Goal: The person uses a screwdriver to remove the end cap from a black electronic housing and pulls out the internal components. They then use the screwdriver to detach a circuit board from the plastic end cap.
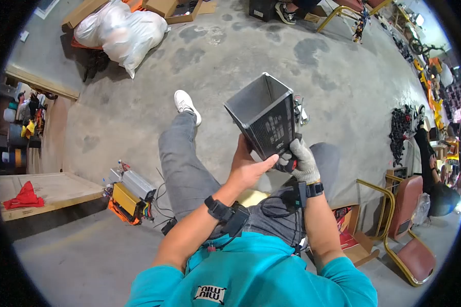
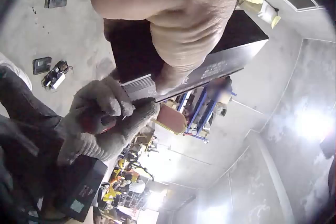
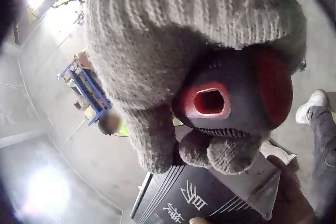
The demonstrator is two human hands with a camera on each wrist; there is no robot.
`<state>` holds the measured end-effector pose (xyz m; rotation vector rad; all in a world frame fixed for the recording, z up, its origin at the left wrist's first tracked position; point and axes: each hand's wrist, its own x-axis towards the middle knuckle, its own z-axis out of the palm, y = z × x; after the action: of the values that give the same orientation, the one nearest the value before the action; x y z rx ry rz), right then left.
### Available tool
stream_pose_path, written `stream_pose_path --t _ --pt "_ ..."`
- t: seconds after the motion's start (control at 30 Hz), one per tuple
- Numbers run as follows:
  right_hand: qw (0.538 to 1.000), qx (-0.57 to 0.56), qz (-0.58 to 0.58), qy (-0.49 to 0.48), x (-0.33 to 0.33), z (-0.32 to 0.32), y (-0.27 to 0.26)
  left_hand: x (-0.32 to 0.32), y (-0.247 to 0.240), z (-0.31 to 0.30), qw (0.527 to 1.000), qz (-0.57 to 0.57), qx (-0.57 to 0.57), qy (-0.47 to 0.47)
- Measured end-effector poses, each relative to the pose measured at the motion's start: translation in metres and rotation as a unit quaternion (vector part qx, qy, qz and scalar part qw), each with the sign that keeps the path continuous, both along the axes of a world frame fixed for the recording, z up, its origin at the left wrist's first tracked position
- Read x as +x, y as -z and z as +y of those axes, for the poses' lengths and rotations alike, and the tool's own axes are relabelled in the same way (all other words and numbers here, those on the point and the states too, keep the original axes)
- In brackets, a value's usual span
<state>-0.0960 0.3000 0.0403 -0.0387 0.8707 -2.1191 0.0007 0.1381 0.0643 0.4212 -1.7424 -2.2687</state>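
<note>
A black metal case (image 1: 284, 120), rectangular with an open upper end and pale lettering on one side, is held tilted above the person's lap in the head view. My bare left hand (image 1: 246, 166) grips its lower end, thumb along the printed face. In the left wrist view that hand (image 2: 178, 19) covers part of the case (image 2: 241, 37). My right hand (image 1: 306, 161), in a grey knitted glove, curls round a black-and-red power tool (image 3: 236, 95), whose working end is hidden. The gloved fingertips (image 3: 231, 153) lie right at the printed face of the case (image 3: 197, 195).
Small parts (image 1: 301, 112) lie on the floor beyond the case. At left are a wooden tabletop (image 1: 61, 184) with a red cloth (image 1: 25, 197) and a yellow-and-silver device (image 1: 128, 192). A red chair (image 1: 407, 215) and a cardboard box (image 1: 361, 250) stand at right. White bags (image 1: 123, 33) lie further off.
</note>
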Motion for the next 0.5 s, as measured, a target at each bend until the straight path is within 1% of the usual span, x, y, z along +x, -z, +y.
stream_pose_path --t 0.1,0.17,0.23,0.27,0.3,0.33,0.37,0.43,0.47,0.5 --pt "1.000 0.014 -0.008 0.012 0.002 0.005 0.008 0.002 0.000 -0.002 0.994 0.003 -0.111 0.002" --pt "1.000 0.015 -0.013 0.006 -0.001 0.004 0.006 0.000 -0.002 -0.003 0.993 0.003 -0.119 0.001" --pt "1.000 0.021 0.001 0.003 -0.002 0.007 0.009 -0.001 -0.010 -0.006 0.990 -0.026 -0.132 0.026" --pt "1.000 0.017 -0.007 -0.001 -0.001 0.007 0.009 -0.003 -0.011 -0.006 0.990 -0.023 -0.136 0.027" --pt "1.000 0.010 -0.015 -0.005 -0.002 0.004 0.008 -0.003 -0.010 -0.004 0.992 -0.014 -0.120 0.020" --pt "1.000 -0.011 0.013 -0.011 -0.002 0.004 0.006 -0.003 -0.009 -0.004 0.995 -0.007 -0.102 0.014" --pt "1.000 -0.016 0.014 -0.009 -0.001 0.001 -0.003 -0.005 -0.008 -0.005 0.994 -0.006 -0.106 0.016" --pt "1.000 0.017 0.006 -0.001 0.001 -0.003 -0.013 -0.007 -0.003 -0.007 0.997 -0.029 -0.075 0.023" --pt "0.999 0.001 0.030 -0.017 -0.004 -0.005 -0.005 -0.006 -0.003 -0.009 0.996 -0.032 -0.078 0.028" --pt "1.000 -0.002 0.028 -0.011 -0.005 -0.003 0.000 -0.008 -0.002 -0.013 0.997 -0.029 -0.050 0.044"
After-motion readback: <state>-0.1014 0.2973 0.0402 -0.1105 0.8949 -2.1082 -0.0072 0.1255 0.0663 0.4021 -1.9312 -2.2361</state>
